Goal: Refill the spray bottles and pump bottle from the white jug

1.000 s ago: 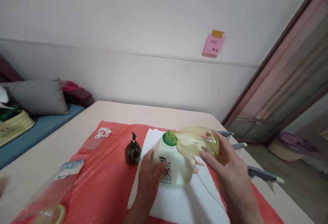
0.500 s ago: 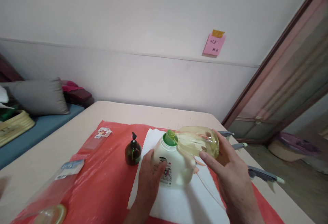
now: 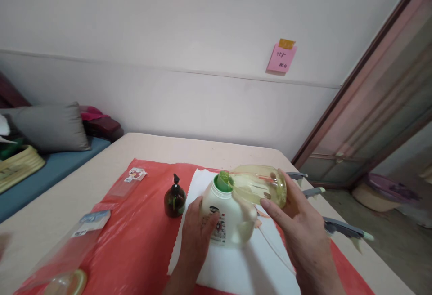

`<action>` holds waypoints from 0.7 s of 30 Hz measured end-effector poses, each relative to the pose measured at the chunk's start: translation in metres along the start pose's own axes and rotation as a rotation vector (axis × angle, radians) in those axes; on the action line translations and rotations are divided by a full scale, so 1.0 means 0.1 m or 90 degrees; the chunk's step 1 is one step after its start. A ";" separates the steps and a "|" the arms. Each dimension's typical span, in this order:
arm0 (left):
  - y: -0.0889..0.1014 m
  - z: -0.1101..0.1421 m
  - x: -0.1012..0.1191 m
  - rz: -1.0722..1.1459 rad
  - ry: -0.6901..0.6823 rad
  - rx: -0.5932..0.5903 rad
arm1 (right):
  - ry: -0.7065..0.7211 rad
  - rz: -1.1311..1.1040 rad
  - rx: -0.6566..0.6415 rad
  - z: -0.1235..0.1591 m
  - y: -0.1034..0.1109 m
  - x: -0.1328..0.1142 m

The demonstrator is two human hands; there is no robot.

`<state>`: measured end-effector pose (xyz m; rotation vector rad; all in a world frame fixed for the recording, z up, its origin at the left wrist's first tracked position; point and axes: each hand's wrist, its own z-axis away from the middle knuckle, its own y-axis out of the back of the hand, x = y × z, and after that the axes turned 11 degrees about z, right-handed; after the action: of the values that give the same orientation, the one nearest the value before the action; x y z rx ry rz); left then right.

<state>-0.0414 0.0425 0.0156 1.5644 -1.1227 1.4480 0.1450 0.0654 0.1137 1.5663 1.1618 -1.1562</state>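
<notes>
A pale, labelled jug [image 3: 232, 223] stands upright on a white cloth [image 3: 222, 272], with a green spout in its open mouth. My left hand [image 3: 199, 232] is closed around the jug's left side, the thumb across its label. My right hand [image 3: 300, 223] grips the base end of a clear yellowish bottle [image 3: 256, 182]. This bottle lies nearly sideways, its neck meeting the green spout [image 3: 222, 181]. Whether liquid is flowing I cannot tell. Left of the jug, a dark brown pump bottle [image 3: 174, 199] stands upright on a red plastic sheet [image 3: 145, 241].
Several grey clips [image 3: 344, 228] grip the table's right edge. Clear plastic packets [image 3: 84, 232] lie on the left, near a round pale lid [image 3: 79, 281]. A pink note [image 3: 281, 59] is taped to the wall. Beyond the table stand a grey cushion [image 3: 54, 126] and a bin [image 3: 378, 191].
The yellowish bottle and my right hand have shifted very slightly left. My left hand and the jug are almost unchanged.
</notes>
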 end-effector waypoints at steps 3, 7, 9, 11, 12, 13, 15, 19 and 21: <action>0.00 0.00 0.02 0.005 -0.001 -0.007 | 0.001 0.011 0.000 0.00 0.00 0.00; 0.00 0.01 0.03 0.006 -0.002 -0.011 | 0.004 0.003 0.001 0.01 -0.01 -0.02; -0.01 0.01 0.03 0.002 0.002 -0.009 | 0.002 -0.006 0.002 0.01 -0.02 -0.03; -0.01 0.01 0.03 0.000 0.005 -0.004 | -0.002 -0.010 0.001 0.02 -0.02 -0.04; -0.01 0.01 0.03 0.001 0.006 -0.004 | -0.004 -0.010 0.002 0.02 -0.02 -0.05; -0.01 0.01 0.03 0.002 0.007 -0.004 | -0.007 -0.011 0.003 0.02 -0.03 -0.05; -0.01 0.01 0.05 0.006 0.011 -0.005 | -0.010 -0.014 0.006 0.03 -0.03 -0.06; -0.01 0.02 0.06 0.008 0.012 -0.013 | -0.005 -0.017 0.002 0.02 -0.03 -0.04; -0.01 0.02 0.05 0.009 0.016 -0.009 | 0.000 -0.017 -0.001 0.01 -0.02 -0.02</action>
<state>-0.0403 0.0406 0.0204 1.5276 -1.1292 1.4605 0.1421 0.0642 0.1153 1.5536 1.1863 -1.1715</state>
